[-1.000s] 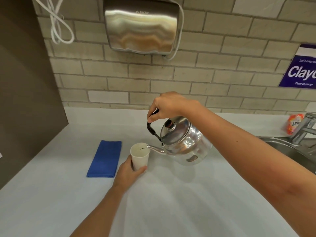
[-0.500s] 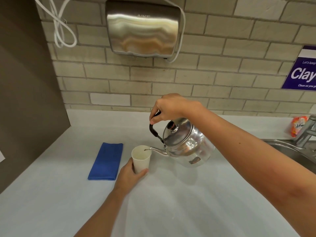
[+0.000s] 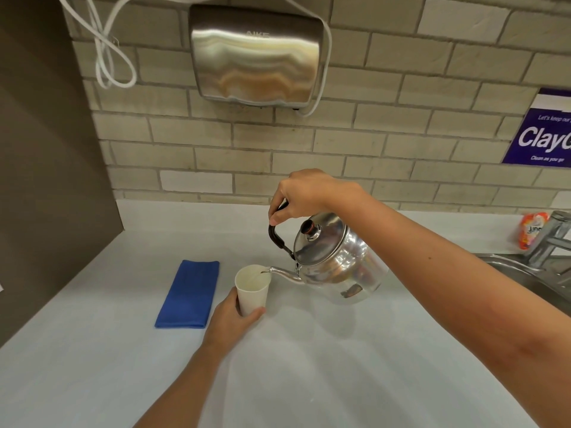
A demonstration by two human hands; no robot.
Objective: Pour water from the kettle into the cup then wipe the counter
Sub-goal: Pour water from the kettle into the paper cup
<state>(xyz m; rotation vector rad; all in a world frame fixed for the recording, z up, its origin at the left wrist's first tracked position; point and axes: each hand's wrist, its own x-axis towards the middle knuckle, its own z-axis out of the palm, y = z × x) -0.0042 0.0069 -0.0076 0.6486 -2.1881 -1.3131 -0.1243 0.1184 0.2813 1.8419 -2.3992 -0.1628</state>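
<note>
A shiny steel kettle hangs tilted to the left above the white counter, its spout tip right over the rim of a white paper cup. My right hand grips the kettle's black handle from above. My left hand wraps the lower part of the cup, which stands upright on the counter. A folded blue cloth lies flat just left of the cup, untouched.
A steel hand dryer hangs on the brick wall above, with white cables looped to its left. A dark panel bounds the counter's left side. At the right are a sink, a tap and an orange packet.
The kettle and cup hold nearly the same pose through the frames; the view has shifted slightly. Both hands keep their grips.
</note>
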